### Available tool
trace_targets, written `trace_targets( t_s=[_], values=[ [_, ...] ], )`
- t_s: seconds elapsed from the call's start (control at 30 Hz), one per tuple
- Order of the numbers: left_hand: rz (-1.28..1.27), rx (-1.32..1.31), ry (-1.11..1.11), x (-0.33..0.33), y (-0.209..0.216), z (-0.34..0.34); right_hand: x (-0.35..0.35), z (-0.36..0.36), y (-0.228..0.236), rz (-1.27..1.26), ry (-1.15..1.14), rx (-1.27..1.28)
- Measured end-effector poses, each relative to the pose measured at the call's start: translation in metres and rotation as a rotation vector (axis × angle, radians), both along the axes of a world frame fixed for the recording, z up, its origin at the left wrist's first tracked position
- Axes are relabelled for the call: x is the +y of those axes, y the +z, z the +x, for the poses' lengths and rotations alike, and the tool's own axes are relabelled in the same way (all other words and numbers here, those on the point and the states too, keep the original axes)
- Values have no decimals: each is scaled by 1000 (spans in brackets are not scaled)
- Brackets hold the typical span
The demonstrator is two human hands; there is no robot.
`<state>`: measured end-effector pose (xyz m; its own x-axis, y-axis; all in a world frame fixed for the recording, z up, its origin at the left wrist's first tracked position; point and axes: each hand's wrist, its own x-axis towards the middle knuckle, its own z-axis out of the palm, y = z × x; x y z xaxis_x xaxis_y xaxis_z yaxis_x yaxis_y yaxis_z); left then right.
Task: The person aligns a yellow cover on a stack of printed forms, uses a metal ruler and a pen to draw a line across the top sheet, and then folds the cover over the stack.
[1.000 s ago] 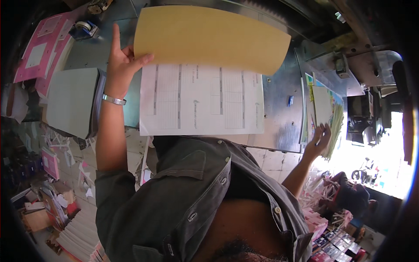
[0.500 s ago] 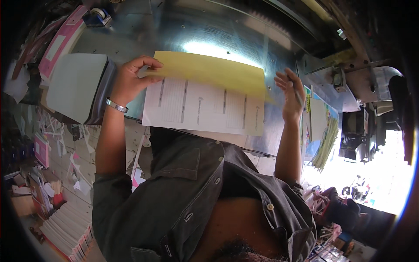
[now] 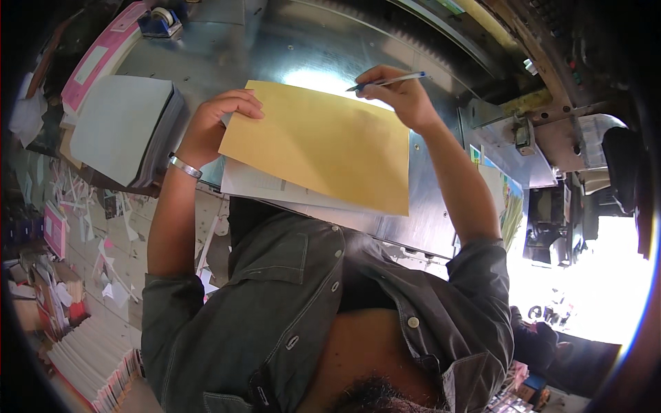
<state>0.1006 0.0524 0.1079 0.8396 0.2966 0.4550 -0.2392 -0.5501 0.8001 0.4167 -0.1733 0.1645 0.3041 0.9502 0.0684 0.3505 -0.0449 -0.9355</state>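
A: ok, where was that plain yellow rectangular paper sheet (image 3: 323, 144)?

B: It was slanted over a white printed paper sheet (image 3: 251, 182) on the shiny grey metal bench (image 3: 275, 58). The left hand (image 3: 215, 122) had its fingers closed on its left edge, thumb out of sight.

A: And the right hand (image 3: 406, 102)?

B: Up by the far edge, fingers pinched round a slim white pen (image 3: 401, 78) with a blue end, tip pointing left.

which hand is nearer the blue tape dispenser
Left. In view, the left hand, gripping the yellow sheet, is below and right of the blue tape dispenser; the right hand, holding a pen, is much farther right.
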Motion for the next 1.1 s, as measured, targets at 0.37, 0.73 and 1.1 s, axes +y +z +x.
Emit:
trace_targets(
  t_s=[0.37,0.73,1.1],
  values=[
    [-47,-32,2,6,-5,9,13,0,-27,-71,81,73],
    [-186,24,182,-6,-13,5,0,-16,2,-111,148,215],
    [-252,79,-21,11,-28,-13,-27,0,-5,90,187,295]
  ],
)
